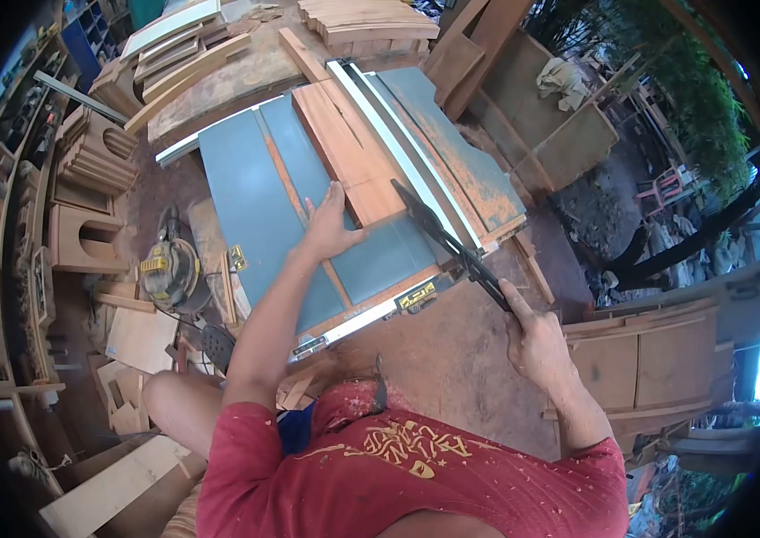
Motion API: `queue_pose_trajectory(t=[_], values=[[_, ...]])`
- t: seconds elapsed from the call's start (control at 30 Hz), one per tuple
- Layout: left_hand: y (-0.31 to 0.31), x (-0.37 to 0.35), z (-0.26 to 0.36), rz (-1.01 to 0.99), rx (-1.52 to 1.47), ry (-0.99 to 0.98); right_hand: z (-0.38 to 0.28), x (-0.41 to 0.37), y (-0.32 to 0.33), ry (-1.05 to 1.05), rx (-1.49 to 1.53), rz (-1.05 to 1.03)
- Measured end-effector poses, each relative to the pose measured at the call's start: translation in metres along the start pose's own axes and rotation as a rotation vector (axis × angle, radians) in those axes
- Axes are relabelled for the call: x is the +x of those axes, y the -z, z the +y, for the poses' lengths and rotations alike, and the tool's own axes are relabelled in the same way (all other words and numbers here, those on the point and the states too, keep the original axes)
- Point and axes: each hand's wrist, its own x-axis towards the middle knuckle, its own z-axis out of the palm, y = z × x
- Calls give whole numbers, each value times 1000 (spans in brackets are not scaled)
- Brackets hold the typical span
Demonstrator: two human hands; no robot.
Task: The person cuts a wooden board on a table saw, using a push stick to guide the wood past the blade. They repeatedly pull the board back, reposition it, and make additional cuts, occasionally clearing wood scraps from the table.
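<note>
A wooden board (353, 152) lies on the blue-grey top of a table saw (250, 188), alongside the long pale rip fence (416, 161). A dark slit runs in the board's far half. My left hand (330, 231) is open against the board's near left side, fingers stretched and thumb apart. In my right hand (537, 341) is the handle of a black push stick (456, 247), with my index finger laid along it. The far end of the push stick rests on the board's near right part, close to the fence. The saw blade cannot be made out.
A yellow-labelled circular saw (169, 269) sits on the floor at left, near cut wooden pieces (89, 238). Stacked boards (367, 22) lie on the bench behind the table saw. A curved wooden panel (649, 359) stands at right. Yellow-labelled rail (416, 294) edges the saw's front.
</note>
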Motion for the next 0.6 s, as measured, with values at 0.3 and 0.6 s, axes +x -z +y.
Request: queue_pose_trajectory(t=[0.3,0.6], values=[[-8,1,-8,254,-155,-53,5,26,-6,41,72,29],[-3,18,-22,287,-150,-129,-4,51,0,-21,50,-24]])
